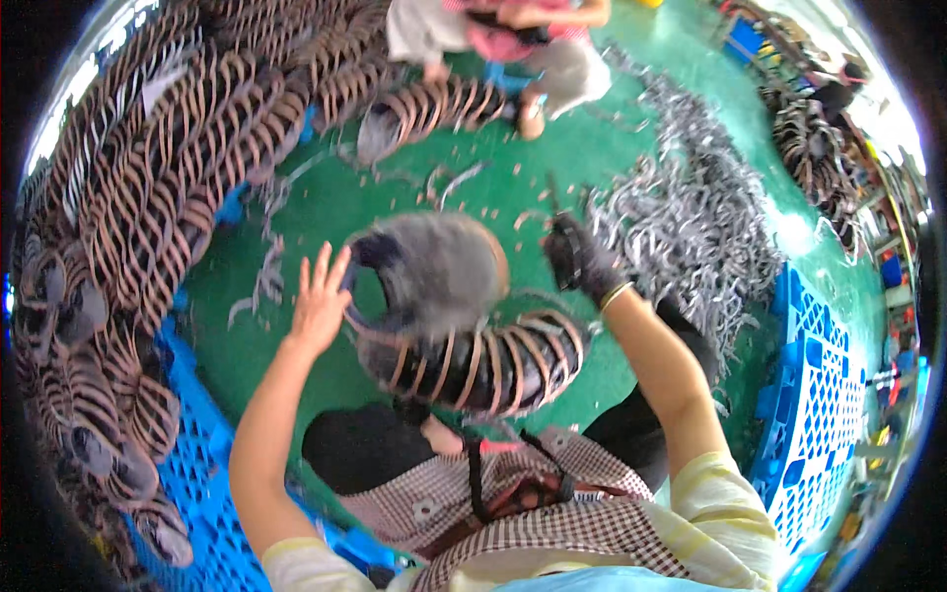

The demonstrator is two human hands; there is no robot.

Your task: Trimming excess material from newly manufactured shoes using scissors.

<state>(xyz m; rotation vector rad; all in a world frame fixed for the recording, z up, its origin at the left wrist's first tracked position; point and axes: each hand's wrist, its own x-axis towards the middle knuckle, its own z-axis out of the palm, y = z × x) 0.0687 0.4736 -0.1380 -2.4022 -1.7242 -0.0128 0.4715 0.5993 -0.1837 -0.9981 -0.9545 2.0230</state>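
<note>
While the blurred grey ring (449,276) overlaps the banded ring (480,371) before the person's knees (360,452), the left hand (318,301) is at the grey one's left edge, fingers spread and released; contact is unclear. Right of both rings, the gloved right hand (584,260) clenches a dark tool (554,194). Farther right, grey strips (686,212) heap on green floor (252,350).
</note>
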